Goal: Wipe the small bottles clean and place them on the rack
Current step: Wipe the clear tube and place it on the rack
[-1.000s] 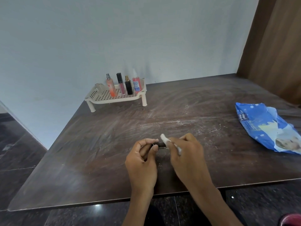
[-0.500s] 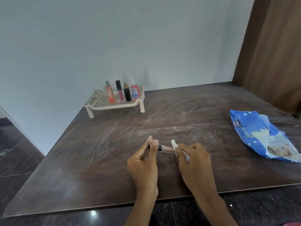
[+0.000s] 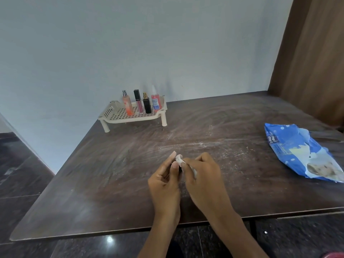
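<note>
My left hand (image 3: 163,181) and my right hand (image 3: 202,175) meet over the middle of the dark table (image 3: 111,175). The left thumb and forefinger pinch one end of a small slim bottle, which is almost wholly hidden between the hands. My right hand grips a crumpled white wipe (image 3: 179,160) pressed round the bottle, right against the left fingertips. At the back left stands the cream rack (image 3: 119,118) on short legs. Several small bottles stand upright on it, among them an orange spray bottle (image 3: 128,107) and a black perfume bottle (image 3: 147,106).
A blue pack of wipes (image 3: 301,151) lies at the table's right side, its top torn open. White dust streaks (image 3: 195,144) cross the tabletop. A pale wall runs behind the rack, and a brown wooden panel (image 3: 316,53) rises at the right.
My right hand has slid the wipe leftwards along the bottle up to the left fingertips, so the bottle's bare part no longer shows. My left hand has kept its pinch.
</note>
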Action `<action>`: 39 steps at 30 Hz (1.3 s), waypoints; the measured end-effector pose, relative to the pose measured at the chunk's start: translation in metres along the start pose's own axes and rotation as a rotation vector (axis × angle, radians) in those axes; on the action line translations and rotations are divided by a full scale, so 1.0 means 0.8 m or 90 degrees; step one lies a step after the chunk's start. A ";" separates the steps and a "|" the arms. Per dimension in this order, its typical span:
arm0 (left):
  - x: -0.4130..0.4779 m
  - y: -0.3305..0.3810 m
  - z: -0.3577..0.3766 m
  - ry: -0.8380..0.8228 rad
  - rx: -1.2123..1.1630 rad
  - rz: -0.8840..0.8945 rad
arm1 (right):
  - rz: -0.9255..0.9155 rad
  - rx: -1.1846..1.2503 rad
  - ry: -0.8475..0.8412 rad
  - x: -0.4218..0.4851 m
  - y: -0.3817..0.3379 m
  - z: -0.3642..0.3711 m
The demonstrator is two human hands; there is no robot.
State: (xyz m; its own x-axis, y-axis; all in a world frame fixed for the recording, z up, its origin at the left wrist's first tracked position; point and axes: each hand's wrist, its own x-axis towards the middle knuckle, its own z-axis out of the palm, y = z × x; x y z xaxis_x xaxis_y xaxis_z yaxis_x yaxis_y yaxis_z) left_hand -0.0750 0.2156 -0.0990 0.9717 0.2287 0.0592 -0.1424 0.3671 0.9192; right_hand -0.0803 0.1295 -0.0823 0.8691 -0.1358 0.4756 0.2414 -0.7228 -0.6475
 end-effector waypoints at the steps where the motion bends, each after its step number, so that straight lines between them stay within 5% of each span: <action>1: 0.001 0.000 0.000 0.007 -0.002 0.007 | 0.006 0.000 0.000 -0.001 0.006 -0.001; 9: -0.003 0.000 0.001 -0.035 0.002 0.020 | 0.124 -0.100 0.022 -0.006 0.048 -0.022; 17: 0.002 -0.007 -0.005 0.004 0.026 0.004 | 0.009 -0.001 -0.003 -0.003 -0.019 0.013; 27: 0.001 -0.006 0.001 -0.043 0.010 0.011 | 0.127 -0.095 0.039 -0.005 0.047 -0.016; 34: 0.002 -0.007 -0.004 -0.024 0.029 0.002 | 0.022 0.034 -0.001 0.001 -0.016 0.015; 39: 0.001 -0.006 -0.002 0.016 -0.029 -0.008 | 0.052 -0.028 -0.003 -0.008 0.024 0.002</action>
State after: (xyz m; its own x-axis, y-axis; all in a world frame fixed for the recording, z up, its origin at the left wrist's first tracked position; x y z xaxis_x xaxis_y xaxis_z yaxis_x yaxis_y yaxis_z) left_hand -0.0740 0.2157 -0.1040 0.9684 0.2465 0.0380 -0.1397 0.4098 0.9014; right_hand -0.0807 0.1174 -0.0988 0.8872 -0.1916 0.4197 0.1515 -0.7382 -0.6573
